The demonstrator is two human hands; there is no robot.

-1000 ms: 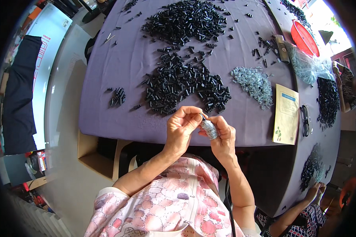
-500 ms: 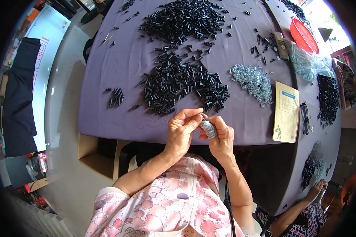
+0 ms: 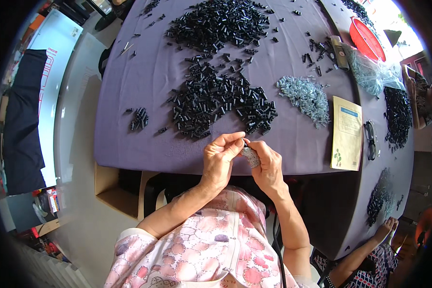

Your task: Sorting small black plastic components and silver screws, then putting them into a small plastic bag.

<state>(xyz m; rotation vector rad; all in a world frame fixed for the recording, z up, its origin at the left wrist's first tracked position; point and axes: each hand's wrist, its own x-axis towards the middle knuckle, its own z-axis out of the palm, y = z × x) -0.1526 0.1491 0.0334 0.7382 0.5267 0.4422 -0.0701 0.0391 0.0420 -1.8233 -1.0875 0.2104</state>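
My left hand (image 3: 220, 156) and my right hand (image 3: 270, 165) meet just over the table's near edge. The left one is closed in a pinch, with a small dark piece (image 3: 245, 143) showing at its fingertips; its exact shape is mostly hidden. Curled fingers of my right hand hold a clump of small clear pieces (image 3: 250, 156), while its thumb and forefinger touch the pinched spot. Straight beyond my hands lies a spread heap of short black tubular pieces (image 3: 211, 98). A pile of clear pieces (image 3: 305, 98) rests to its right.
A larger black heap (image 3: 221, 24) lies farther back, and a small black cluster (image 3: 139, 118) at left. At right are a yellow booklet (image 3: 345, 137), eyeglasses (image 3: 371, 139), a plastic bag (image 3: 374, 72) and a red basket (image 3: 367, 38). Another person's hand (image 3: 386, 229) works at lower right.
Both hands stay together in almost the same spot. My right fingers have shifted slightly left and wrapped farther over the clear clump, so less of it shows.
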